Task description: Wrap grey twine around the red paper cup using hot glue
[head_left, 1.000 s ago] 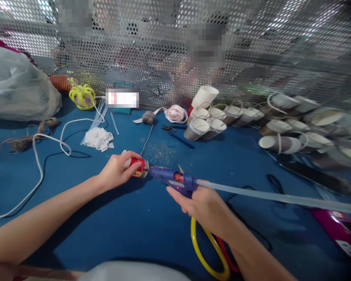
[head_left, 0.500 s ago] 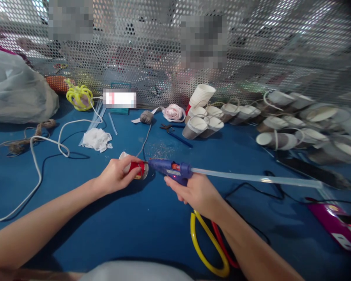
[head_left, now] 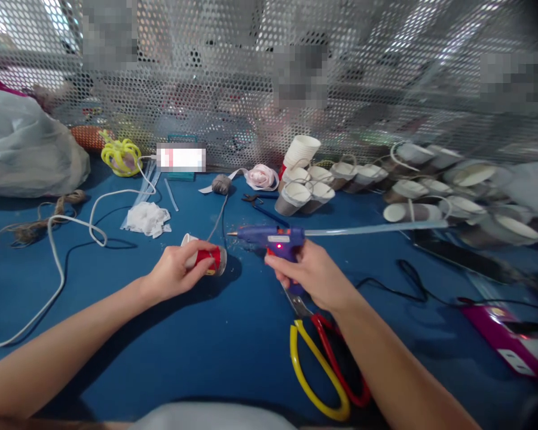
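My left hand (head_left: pixel 174 269) grips a red and white paper cup (head_left: pixel 217 260) that lies on its side, with fingers closed around it. A grey string runs from the cup back to a small ball of grey yarn (head_left: pixel 221 184). In my right hand (head_left: pixel 311 269) is a blue hot glue gun (head_left: pixel 269 236), its red light lit and its nozzle pointing left, a little above the cup and apart from it. A long clear glue stick (head_left: pixel 376 229) sticks out of the gun's back. Scissors (head_left: pixel 295 358) with yellow and red handles lie below my right hand.
Pliers (head_left: pixel 251 198), a pale ribbon roll (head_left: pixel 262 177) and a stack of white cups (head_left: pixel 301 150) stand behind. Many handled cups (head_left: pixel 296 194) fill the back right. A crumpled white tissue (head_left: pixel 147 218), white cable (head_left: pixel 58 251) and plastic bag (head_left: pixel 27 143) are at left; a purple power strip (head_left: pixel 497 340) at right.
My right hand has drawn the glue gun away from the cup, up and to the right, levelling it. More of the scissors now shows. My left hand still holds the cup.
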`<action>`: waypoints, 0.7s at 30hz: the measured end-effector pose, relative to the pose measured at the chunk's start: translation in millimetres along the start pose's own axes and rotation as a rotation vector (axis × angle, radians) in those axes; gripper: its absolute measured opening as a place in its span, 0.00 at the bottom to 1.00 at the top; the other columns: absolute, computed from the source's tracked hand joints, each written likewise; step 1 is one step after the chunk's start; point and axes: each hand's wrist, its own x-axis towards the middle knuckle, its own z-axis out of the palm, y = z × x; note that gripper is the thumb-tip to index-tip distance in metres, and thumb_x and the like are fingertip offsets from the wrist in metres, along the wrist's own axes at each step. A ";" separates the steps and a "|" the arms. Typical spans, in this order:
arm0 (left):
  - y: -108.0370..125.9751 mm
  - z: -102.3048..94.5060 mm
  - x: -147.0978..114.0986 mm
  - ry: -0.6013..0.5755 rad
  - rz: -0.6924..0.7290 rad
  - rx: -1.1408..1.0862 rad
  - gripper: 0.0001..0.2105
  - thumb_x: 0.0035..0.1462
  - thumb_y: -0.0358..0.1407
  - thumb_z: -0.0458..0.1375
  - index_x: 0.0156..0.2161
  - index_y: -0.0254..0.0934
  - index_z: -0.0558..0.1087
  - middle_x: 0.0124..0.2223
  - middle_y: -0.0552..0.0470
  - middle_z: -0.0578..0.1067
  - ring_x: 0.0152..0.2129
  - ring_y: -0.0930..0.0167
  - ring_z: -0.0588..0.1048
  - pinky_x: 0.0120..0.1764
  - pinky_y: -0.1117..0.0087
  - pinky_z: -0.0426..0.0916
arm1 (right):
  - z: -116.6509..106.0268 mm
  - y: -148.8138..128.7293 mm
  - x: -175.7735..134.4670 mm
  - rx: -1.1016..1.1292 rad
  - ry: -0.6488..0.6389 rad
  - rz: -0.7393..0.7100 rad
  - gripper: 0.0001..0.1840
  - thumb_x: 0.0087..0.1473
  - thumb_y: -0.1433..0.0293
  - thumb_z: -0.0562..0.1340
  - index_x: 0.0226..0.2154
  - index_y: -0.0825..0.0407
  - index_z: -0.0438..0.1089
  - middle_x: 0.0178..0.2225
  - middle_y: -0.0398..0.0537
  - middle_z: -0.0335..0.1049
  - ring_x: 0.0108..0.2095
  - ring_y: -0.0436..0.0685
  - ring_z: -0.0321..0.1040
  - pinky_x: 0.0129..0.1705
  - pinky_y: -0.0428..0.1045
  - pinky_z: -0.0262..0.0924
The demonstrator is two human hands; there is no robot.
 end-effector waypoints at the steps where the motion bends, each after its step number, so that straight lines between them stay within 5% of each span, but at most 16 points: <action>1: 1.7 -1.4 0.1 0.025 0.032 0.008 0.09 0.55 0.32 0.52 0.42 0.34 0.67 0.36 0.47 0.78 0.26 0.75 0.76 0.28 0.78 0.68 | -5.1 3.4 4.0 0.045 0.071 -0.004 0.13 0.40 0.64 0.64 0.28 0.53 0.63 0.17 0.39 0.64 0.16 0.47 0.60 0.18 0.43 0.57; 5: 10.9 -8.0 0.2 0.082 0.190 0.054 0.08 0.53 0.30 0.53 0.41 0.34 0.66 0.29 0.51 0.78 0.19 0.77 0.74 0.24 0.80 0.67 | -23.8 23.2 24.1 -0.020 0.243 0.035 0.12 0.42 0.63 0.62 0.28 0.54 0.66 0.25 0.46 0.69 0.22 0.48 0.64 0.22 0.44 0.58; 12: 24.3 -15.2 3.4 0.091 0.351 0.151 0.08 0.53 0.31 0.53 0.41 0.35 0.64 0.27 0.51 0.76 0.17 0.75 0.73 0.21 0.77 0.66 | -37.9 49.6 38.2 -0.222 0.308 0.072 0.15 0.48 0.63 0.57 0.16 0.53 0.62 0.14 0.45 0.63 0.14 0.47 0.58 0.17 0.44 0.54; 16: 28.1 -17.1 7.1 0.061 0.389 0.122 0.08 0.53 0.31 0.53 0.41 0.35 0.64 0.26 0.51 0.76 0.17 0.76 0.72 0.21 0.77 0.65 | -40.0 39.0 32.6 -0.340 0.357 -0.005 0.20 0.46 0.65 0.59 0.09 0.49 0.54 0.13 0.47 0.60 0.22 0.54 0.64 0.23 0.47 0.56; 21: 34.6 -14.6 11.3 0.017 0.401 0.098 0.09 0.54 0.30 0.53 0.42 0.35 0.64 0.24 0.54 0.75 0.16 0.76 0.71 0.21 0.77 0.65 | -12.7 -0.4 23.5 -0.314 0.153 -0.163 0.17 0.49 0.57 0.56 0.20 0.51 0.69 0.30 0.49 0.71 0.37 0.56 0.66 0.39 0.49 0.58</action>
